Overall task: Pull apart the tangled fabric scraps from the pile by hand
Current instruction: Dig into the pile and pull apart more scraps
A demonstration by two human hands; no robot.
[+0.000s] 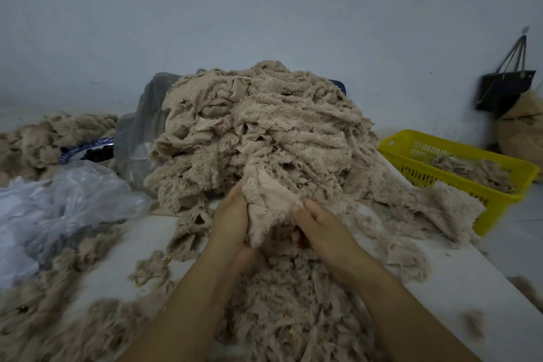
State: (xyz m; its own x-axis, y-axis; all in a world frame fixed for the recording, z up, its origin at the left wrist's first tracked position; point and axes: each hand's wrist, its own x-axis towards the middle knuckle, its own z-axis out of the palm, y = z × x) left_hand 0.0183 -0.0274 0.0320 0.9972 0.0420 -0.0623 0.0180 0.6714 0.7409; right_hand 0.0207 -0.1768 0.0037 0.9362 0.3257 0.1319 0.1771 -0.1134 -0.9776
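Fingers (234, 196) of left hand (230, 223) and right hand (320, 229) clamped round beige scrap (270, 206) (upper end in pile (264, 126)).

- The fingertips of the right grip (320, 232) were partly hidden under the scrap (270, 209) before the pile (264, 126).
- Left of the pile, a blue-rimmed object (88, 147) lay half buried.

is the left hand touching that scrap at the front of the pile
Touching. The head view shows the left hand gripping the fabric scrap, cloth bunched against its palm with no gap.
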